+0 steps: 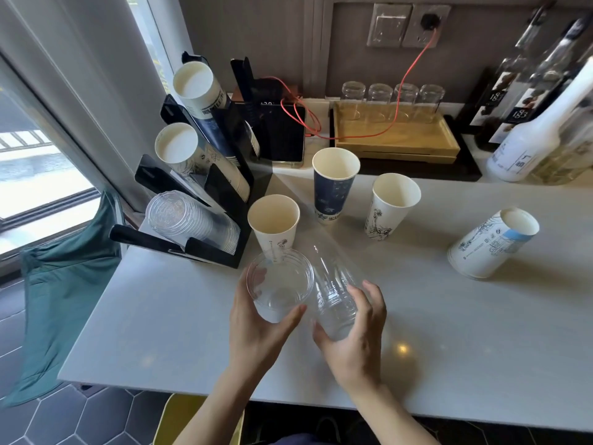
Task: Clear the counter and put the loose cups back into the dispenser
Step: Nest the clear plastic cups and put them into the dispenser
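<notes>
My left hand [256, 329] grips a clear plastic cup [278, 282], mouth facing up toward me. Beside it, my right hand [356, 332] holds a second clear plastic cup [333, 297], which leans away from me. The two cups touch side by side above the white counter [160, 332]. The black cup dispenser [221, 200] stands at the left, holding two stacks of paper cups and a stack of clear cups [189, 220]. Loose paper cups stand behind my hands: a white one [274, 221], a dark blue one [333, 184] and another white one [390, 203]. A printed cup [491, 244] stands upside down at the right.
A wooden tray [398, 139] with several glass jars sits at the back. A dark tablet [282, 133] with a red cable stands by the dispenser. Bottles [529, 130] crowd the back right corner. A green bag [64, 284] hangs off the counter's left end.
</notes>
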